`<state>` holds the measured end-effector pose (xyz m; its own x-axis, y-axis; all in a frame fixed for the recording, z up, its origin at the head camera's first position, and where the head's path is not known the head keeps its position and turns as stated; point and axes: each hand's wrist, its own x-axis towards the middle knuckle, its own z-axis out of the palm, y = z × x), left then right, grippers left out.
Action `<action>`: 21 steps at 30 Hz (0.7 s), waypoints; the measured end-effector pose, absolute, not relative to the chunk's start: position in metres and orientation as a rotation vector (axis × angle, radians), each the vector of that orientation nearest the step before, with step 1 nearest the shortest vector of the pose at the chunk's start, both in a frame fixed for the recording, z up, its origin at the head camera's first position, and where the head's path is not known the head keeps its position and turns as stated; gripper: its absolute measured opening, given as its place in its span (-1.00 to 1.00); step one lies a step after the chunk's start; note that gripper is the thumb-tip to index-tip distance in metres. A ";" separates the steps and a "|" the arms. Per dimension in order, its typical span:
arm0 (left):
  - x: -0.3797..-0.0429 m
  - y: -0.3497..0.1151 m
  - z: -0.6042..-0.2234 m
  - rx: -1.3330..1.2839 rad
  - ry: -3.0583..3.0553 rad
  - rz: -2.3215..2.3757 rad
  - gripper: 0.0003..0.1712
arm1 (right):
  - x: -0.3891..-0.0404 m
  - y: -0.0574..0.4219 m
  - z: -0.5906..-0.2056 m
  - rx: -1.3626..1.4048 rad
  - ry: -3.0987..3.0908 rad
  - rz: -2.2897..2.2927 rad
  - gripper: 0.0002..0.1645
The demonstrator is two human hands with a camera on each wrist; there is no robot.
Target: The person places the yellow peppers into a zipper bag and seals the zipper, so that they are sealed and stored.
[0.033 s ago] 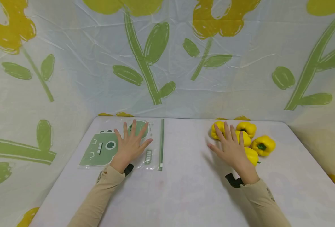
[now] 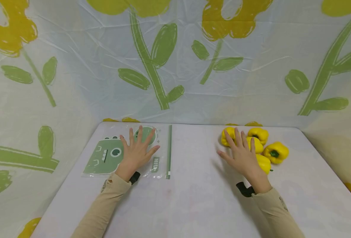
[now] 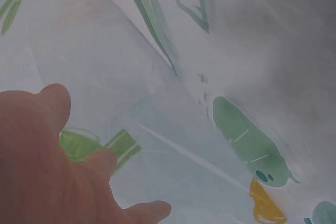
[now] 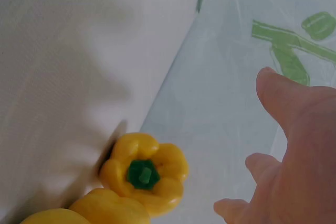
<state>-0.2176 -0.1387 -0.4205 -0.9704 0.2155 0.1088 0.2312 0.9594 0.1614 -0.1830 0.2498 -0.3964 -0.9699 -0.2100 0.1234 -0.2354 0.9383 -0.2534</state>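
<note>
My left hand (image 2: 135, 155) is held over a clear zip bag (image 2: 102, 158) printed with a green monster, its fingers spread and nothing in them. The bag lies flat at the table's back left, with a green zip strip along its right side. Over on the right, my right hand (image 2: 243, 157) hovers with fingers fanned out, partly covering a group of yellow bell peppers (image 2: 276, 152). In the right wrist view one yellow bell pepper (image 4: 170, 169) shows its green stem, apart from the fingers. The left wrist view shows the bag's printed surface (image 3: 247, 140) beside the hand.
A white-covered table (image 2: 190, 191) lies under both hands. Behind it and at the sides hang pale cloth walls (image 2: 104, 96) with yellow flowers and green leaves. Black wrist straps (image 2: 245, 189) sit at the sleeve cuffs.
</note>
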 end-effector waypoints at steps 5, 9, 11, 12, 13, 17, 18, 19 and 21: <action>-0.220 -0.140 -0.423 -0.347 -3.021 -0.264 -0.15 | -0.184 0.249 -0.399 0.345 -2.999 0.418 0.02; -0.220 -0.141 -0.424 -0.338 -3.017 -0.244 -0.15 | -0.185 0.248 -0.399 0.355 -2.989 0.412 0.01; -0.220 -0.141 -0.424 -0.338 -3.019 -0.251 -0.15 | -0.185 0.249 -0.399 0.351 -2.990 0.405 0.01; -0.220 -0.141 -0.424 -0.339 -3.021 -0.257 -0.15 | -0.185 0.249 -0.399 0.349 -2.991 0.406 0.02; -0.219 -0.141 -0.424 -0.341 -3.021 -0.262 -0.16 | -0.185 0.249 -0.400 0.345 -2.993 0.403 0.02; -0.219 -0.141 -0.423 -0.350 -3.016 -0.272 -0.15 | -0.186 0.251 -0.400 0.336 -2.995 0.402 0.02; -0.219 -0.140 -0.423 -0.351 -3.014 -0.269 -0.15 | -0.186 0.251 -0.400 0.336 -2.994 0.397 0.01; -0.219 -0.140 -0.423 -0.354 -3.014 -0.268 -0.15 | -0.186 0.251 -0.400 0.334 -2.994 0.392 0.01; -0.219 -0.139 -0.423 -0.362 -3.020 -0.272 -0.14 | -0.187 0.251 -0.400 0.327 -3.000 0.391 0.02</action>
